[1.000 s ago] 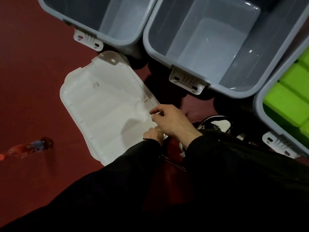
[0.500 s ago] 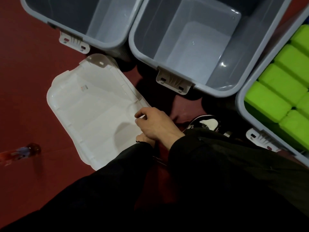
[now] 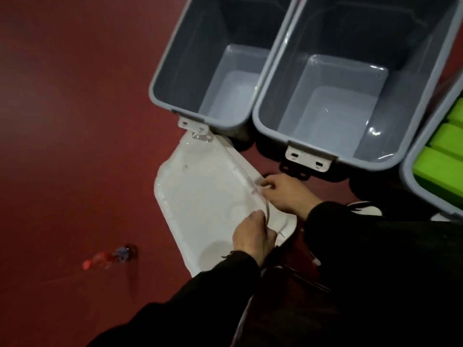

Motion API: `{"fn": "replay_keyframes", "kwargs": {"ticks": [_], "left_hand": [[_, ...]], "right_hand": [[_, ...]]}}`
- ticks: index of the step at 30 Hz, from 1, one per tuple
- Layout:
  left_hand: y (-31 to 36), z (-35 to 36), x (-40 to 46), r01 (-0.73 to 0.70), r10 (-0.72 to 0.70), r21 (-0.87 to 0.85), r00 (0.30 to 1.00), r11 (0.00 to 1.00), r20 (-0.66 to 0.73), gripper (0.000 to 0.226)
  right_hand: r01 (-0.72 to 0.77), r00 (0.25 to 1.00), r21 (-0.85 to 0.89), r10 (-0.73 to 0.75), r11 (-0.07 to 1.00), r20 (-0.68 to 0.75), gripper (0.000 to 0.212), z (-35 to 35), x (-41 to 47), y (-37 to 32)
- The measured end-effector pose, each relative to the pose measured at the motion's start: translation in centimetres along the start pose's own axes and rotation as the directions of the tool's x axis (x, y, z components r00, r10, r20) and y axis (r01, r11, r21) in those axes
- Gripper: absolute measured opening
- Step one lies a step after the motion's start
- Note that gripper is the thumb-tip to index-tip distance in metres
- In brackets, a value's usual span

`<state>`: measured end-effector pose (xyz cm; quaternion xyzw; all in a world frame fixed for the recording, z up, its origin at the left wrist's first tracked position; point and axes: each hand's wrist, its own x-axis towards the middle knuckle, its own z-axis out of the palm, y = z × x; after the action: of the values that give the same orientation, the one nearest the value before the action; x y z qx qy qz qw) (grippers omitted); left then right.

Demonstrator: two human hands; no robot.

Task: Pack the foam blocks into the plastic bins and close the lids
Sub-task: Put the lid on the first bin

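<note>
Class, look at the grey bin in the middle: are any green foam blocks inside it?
No. The middle grey bin shows only its bare floor; the green foam blocks lie in the bin at the right edge.

Left hand (image 3: 253, 237) now out from under, gripping lid (image 3: 205, 196) edge.

Single head-worn view, wide-angle, looking steeply down and slightly forward at red floor (image 3: 75, 121). Near: wearer's dark sleeves fill lower right, both hands mid-frame at white lid (image 3: 200, 196). Two open grey bins (image 3: 263, 106) run to top edge; third bin with green foam blocks (image 3: 441, 156) cut by right edge (frame tilted, lines bowed). Slight motion blur. No second view to share scene.
</note>
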<state>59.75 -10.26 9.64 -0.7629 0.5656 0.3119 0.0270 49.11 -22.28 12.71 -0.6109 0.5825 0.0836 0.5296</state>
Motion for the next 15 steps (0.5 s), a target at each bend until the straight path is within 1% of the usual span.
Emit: {"fn": "replay_keyframes", "kwargs": {"ticks": [1, 3, 5, 6, 8, 10, 12, 14, 15], "left_hand": [[-1.2, -1.6, -0.6, -0.043, 0.036, -0.056, 0.991, 0.997, -0.129, 0.017], [-3.2, -5.1, -2.0, -0.08, 0.022, -0.17, 0.948, 0.982, -0.319, 0.025], [-4.4, -8.3, -3.2, -0.118, 0.02, -0.172, 0.874, 0.978, -0.486, 0.035], [-4.7, -9.7, -3.9, -0.135, 0.031, -0.151, 0.837, 0.979, -0.546, 0.038], [-5.4, -12.2, -5.7, -0.159, 0.02, -0.164, 0.773, 0.974, -0.634, 0.035], [-6.0, -14.5, -8.4, -0.183, -0.03, -0.23, 0.716, 0.956, -0.698, 0.025], [-7.0, -16.8, -11.6, -0.205, -0.113, -0.32, 0.654, 0.925, -0.748, 0.017], [-7.5, -19.0, -14.8, -0.248, -0.221, -0.427, 0.578, 0.869, -0.786, 0.017], [-7.5, -19.9, -16.3, -0.285, -0.253, -0.456, 0.538, 0.843, -0.804, 0.017]], "right_hand": [[0.007, 1.0, -0.028, -0.007, 1.0, 0.004, 0.036, 0.2, -0.5, -0.4], [0.011, 1.0, -0.144, -0.007, 0.99, 0.029, 0.041, 0.3, -1.7, -1.1], [0.027, 0.999, -0.244, -0.021, 0.969, 0.028, 0.044, 0.3, -3.1, -2.0], [0.039, 0.999, -0.251, -0.036, 0.967, 0.018, 0.043, 0.3, -3.8, -2.6], [0.074, 0.997, -0.252, -0.078, 0.965, -0.005, 0.041, 0.6, -5.3, -4.1], [0.128, 0.99, -0.263, -0.137, 0.956, -0.017, 0.04, 0.9, -6.7, -5.5], [0.18, 0.98, -0.277, -0.198, 0.944, -0.036, 0.038, 1.2, -7.9, -6.7], [0.216, 0.968, -0.272, -0.242, 0.938, -0.067, 0.035, 1.1, -8.9, -7.9], [0.232, 0.962, -0.255, -0.26, 0.939, -0.081, 0.033, 1.0, -9.5, -8.6]]}}
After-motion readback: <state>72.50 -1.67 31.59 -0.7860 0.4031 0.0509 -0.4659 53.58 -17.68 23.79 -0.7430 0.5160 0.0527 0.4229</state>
